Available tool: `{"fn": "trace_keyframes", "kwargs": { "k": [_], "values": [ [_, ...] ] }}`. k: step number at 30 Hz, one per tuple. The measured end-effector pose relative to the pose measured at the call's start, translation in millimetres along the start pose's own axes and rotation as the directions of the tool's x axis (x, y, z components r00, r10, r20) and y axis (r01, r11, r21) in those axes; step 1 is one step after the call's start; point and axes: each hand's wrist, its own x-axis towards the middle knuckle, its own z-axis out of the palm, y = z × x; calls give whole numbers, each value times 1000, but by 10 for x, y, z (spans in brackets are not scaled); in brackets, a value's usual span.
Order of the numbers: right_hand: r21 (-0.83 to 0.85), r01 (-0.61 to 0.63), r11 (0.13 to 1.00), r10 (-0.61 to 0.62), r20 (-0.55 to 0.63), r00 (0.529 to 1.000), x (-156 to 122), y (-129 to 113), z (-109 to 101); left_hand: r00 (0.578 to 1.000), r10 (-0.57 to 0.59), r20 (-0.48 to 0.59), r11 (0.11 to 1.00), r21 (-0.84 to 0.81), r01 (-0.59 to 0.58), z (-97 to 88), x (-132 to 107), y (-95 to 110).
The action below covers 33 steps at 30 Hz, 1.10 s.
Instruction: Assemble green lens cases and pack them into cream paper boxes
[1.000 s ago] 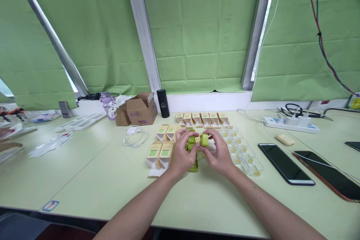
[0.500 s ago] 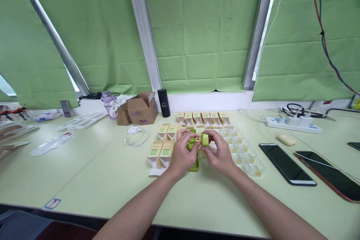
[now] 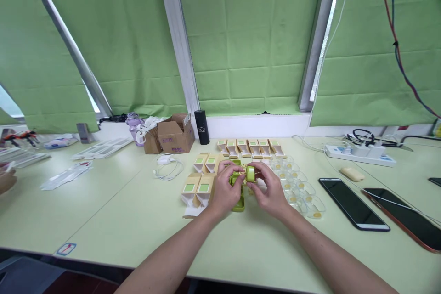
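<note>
In front of me, above the table, both hands close on a small glossy green case (image 3: 250, 174). A thin pale-yellow cord (image 3: 241, 172) shows at its side. My left hand (image 3: 224, 188) pinches by the cord, its thumb against the case's left side. My right hand (image 3: 270, 190) grips the case's right side between thumb and fingers. Further green cases (image 3: 238, 205) lie on the table beneath, mostly hidden by my hands. Left of them stand open cardboard boxes (image 3: 189, 188) with green labels; to the right are several clear plastic trays (image 3: 299, 186) with yellow dots.
More small boxes (image 3: 248, 148) line up behind. A black bottle (image 3: 201, 127), a brown carton (image 3: 175, 133) and a white charger cable (image 3: 167, 167) sit behind left. Two phones (image 3: 354, 203) and a power strip (image 3: 360, 155) lie right. Another person's hand (image 3: 7, 178) is at far left.
The case in my hands has shifted slightly, and its cord now shows on the right side as well. At far left, the other person's hands have pulled back toward the edge.
</note>
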Motion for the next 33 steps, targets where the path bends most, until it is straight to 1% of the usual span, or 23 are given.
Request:
{"fn": "trace_keyframes", "kwargs": {
  "k": [8,15,22,27,33],
  "values": [
    [15,6,1000,-6,15,1000,-17,-1,-8,1000,2,-1,1000,-27,-2,1,0,23],
    [8,17,1000,-18,27,999,-26,5,-21,999,-42,22,996,-76,44,11,-7,-18],
    [54,-19,998,18,13,1000,-16,-13,-10,998,-68,14,995,-72,69,4,1,20],
    [95,-60,994,61,1,998,18,-42,-12,999,-30,19,998,-47,31,-15,0,19],
    [31,-55,998,56,-27,998,40,-13,-27,999,12,36,999,-30,-11,-41,7,-17]
  ]
}}
